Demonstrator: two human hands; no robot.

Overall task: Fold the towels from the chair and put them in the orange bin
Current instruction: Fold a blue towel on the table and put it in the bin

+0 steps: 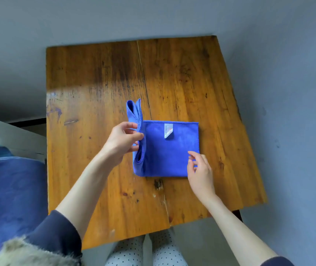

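A blue towel (pixel 166 150) with a small white label lies partly folded on the wooden table (pixel 182 77). My left hand (pixel 123 140) pinches the towel's left edge and lifts it, so that edge stands up in loose loops. My right hand (pixel 200 168) hovers at the towel's near right corner with its fingers loosely bent; whether they touch the cloth is unclear. The orange bin and the chair are out of view.
More blue cloth (pixel 9 191) lies at the left beside the table, with a white ledge (pixel 9 131) behind it. Grey floor surrounds the table. My legs in dotted trousers (pixel 145 250) show below the table's near edge.
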